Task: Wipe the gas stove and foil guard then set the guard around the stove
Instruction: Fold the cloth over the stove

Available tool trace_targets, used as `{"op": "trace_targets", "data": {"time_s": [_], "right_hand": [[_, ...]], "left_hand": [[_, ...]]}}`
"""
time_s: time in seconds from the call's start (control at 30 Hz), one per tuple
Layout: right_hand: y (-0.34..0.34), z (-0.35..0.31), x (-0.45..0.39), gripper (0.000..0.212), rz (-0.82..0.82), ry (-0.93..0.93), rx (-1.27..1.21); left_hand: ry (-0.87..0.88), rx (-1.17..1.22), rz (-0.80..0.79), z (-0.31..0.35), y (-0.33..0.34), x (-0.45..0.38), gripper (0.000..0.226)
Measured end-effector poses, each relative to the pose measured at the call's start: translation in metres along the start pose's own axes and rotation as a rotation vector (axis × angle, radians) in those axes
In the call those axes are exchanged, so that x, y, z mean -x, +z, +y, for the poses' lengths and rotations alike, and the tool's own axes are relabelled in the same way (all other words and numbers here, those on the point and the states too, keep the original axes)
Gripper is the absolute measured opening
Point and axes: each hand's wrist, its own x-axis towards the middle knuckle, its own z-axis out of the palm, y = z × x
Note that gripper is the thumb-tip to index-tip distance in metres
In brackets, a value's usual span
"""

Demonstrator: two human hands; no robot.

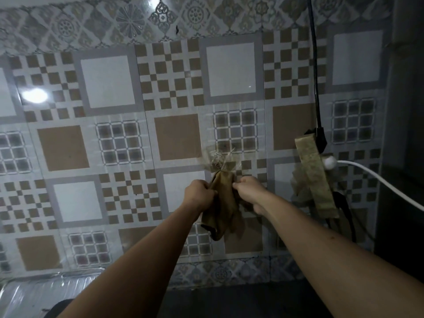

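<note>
A brown cloth (223, 203) hangs from a small metal hook (217, 165) on the tiled wall. My left hand (199, 195) grips the cloth's left edge, and my right hand (249, 189) pinches its right edge near the top. Both arms reach up from the bottom of the view. The ribbed foil guard (34, 292) stands against the wall at the lower left. A dark rounded shape (57, 309), maybe part of the stove, shows at the bottom edge under my left arm.
A grimy power strip (314, 177) hangs on the wall to the right, with a black cable (315, 65) running up and a white plug and cord (367, 173) leading right. A dark countertop (229, 301) lies below, and a dark surface (403, 157) fills the right side.
</note>
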Motion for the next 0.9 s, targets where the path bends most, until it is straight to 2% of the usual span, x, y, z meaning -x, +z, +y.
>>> {"op": "trace_targets", "data": {"time_s": [0.07,0.17,0.27,0.4,0.53,0.6,0.7,0.8,0.9], "right_hand": [[-0.007,-0.007,0.006,0.017,0.031,-0.037,-0.007],[-0.012,-0.017,0.018,0.028,0.107,-0.107,0.000],[-0.016,-0.025,0.034,0.029,0.133,-0.160,0.003],[-0.027,-0.042,0.074,0.029,0.136,-0.277,0.112],[-0.043,-0.057,0.133,0.017,0.159,-0.384,0.209],[-0.054,-0.062,0.169,0.016,0.153,-0.417,0.219],[-0.064,-0.066,0.227,0.012,0.163,-0.462,0.247],[-0.061,-0.069,0.289,0.018,0.197,-0.479,0.313],[-0.049,-0.069,0.349,0.022,0.300,-0.478,0.283]], "left_hand": [[0.004,0.030,0.002,0.002,-0.008,0.004,0.013],[0.024,0.065,-0.078,0.009,-0.023,0.018,0.005],[0.036,0.088,-0.212,0.018,-0.040,0.038,0.021],[0.027,0.182,-0.348,0.028,-0.074,0.081,0.029],[0.071,0.177,-0.375,0.035,-0.105,0.132,0.048],[0.108,0.114,-0.353,0.039,-0.123,0.163,0.039],[0.169,0.010,-0.301,0.043,-0.150,0.206,0.014],[0.204,-0.016,-0.279,0.047,-0.174,0.253,0.022],[0.209,-0.024,-0.266,0.049,-0.189,0.303,0.028]]}}
